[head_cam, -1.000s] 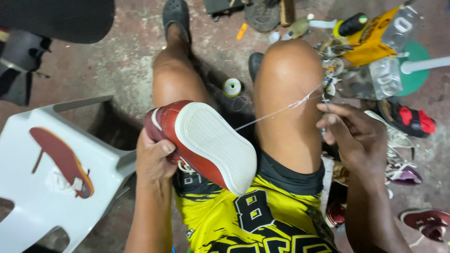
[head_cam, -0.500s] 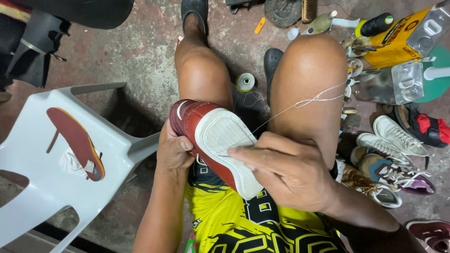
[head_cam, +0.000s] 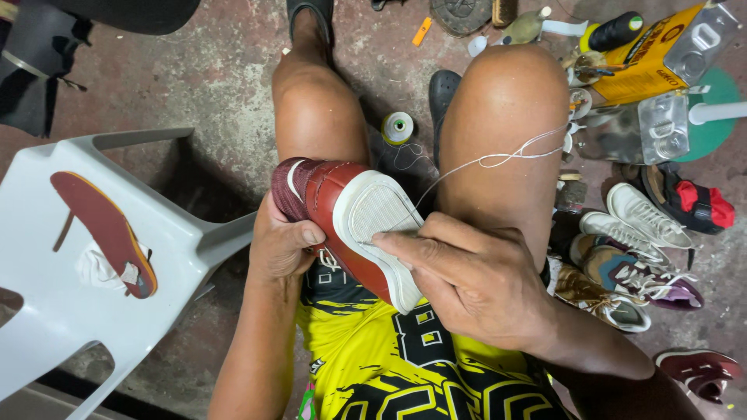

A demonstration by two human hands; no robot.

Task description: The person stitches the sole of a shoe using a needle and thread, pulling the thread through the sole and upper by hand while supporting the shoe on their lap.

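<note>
Shoe (head_cam: 342,222), red with a white rubber sole, sits between our knees, light and stiff-soled we judge, left hand (head_cam: 282,247) gripping its soft upper, right hand (head_cam: 475,284) fingers pinching thread (head_cam: 498,159) at the sole's edge.

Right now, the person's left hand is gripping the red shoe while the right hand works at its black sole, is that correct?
Not quite: the head view shows the sole is white, not black. The left hand does grip the red shoe, and the right hand works at its sole.

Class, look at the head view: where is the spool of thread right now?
The spool of thread stands on the floor between the person's knees, just beyond the red shoe that both hands hold.
</note>
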